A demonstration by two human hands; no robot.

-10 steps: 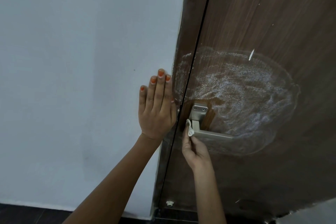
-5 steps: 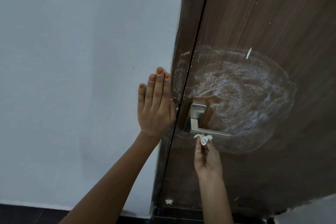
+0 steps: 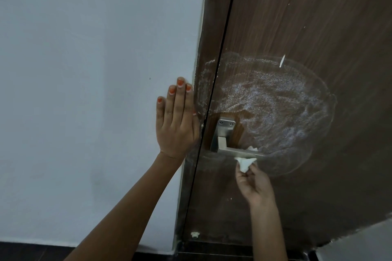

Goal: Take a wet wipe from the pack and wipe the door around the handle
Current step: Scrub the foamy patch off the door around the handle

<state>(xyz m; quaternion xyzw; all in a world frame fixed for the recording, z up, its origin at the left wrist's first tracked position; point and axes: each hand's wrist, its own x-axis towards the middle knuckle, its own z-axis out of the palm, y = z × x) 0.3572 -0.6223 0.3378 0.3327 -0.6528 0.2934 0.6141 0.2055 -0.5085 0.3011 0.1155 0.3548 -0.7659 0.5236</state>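
- Right hand [image 3: 254,184]: pinches the bunched wet wipe [image 3: 246,162] against the lever of the handle [image 3: 233,150].
- Left hand [image 3: 176,125]: fingers together, flat on the wall [image 3: 84,70] beside the door [image 3: 307,27].
- Step: wiping around the handle; a foamy smear [image 3: 275,108] covers the panel above.
- Next, likely: broader strokes across that smear.

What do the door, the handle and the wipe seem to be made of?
Door: probably wood or a wood-look laminate, matte dark brown with long grain lines. Handle: metal, likely brushed steel, grey with a dull sheen and two screws. Wipe: thin white soft cloth or paper, crumpled in the right hand.
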